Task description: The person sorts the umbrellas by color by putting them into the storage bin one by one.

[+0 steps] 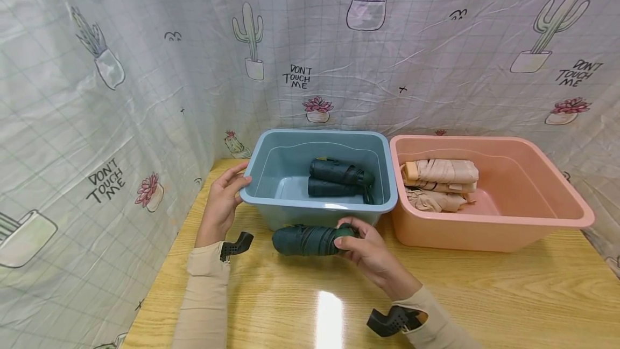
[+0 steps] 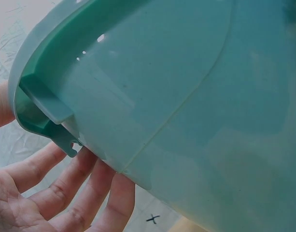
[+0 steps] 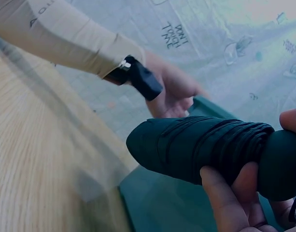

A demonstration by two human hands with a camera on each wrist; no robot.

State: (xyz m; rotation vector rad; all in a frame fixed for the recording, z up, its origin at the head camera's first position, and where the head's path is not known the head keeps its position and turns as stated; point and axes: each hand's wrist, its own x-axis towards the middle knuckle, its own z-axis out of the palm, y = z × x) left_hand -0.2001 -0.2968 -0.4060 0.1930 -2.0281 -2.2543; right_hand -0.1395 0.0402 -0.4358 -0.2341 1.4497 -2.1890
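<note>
A folded dark green umbrella (image 1: 305, 240) is held level in front of the blue bin (image 1: 319, 211). My right hand (image 1: 370, 252) grips it at the handle end; in the right wrist view the umbrella (image 3: 201, 147) has its fabric wrapped tight, and a cord loop hangs by the handle. At the bin's left end my left hand (image 1: 224, 203) holds the rim, thumb on top. The left wrist view has the fingers (image 2: 80, 193) against the bin's outer wall (image 2: 186, 121). Two dark folded umbrellas (image 1: 339, 172) lie inside the blue bin, towards its right.
Right beside the blue bin stands a pink bin (image 1: 489, 233), with several beige folded umbrellas (image 1: 445, 172) at its left end. Both bins sit on a wooden table (image 1: 271, 306). A cactus-print curtain (image 1: 310, 42) hangs behind and to the left.
</note>
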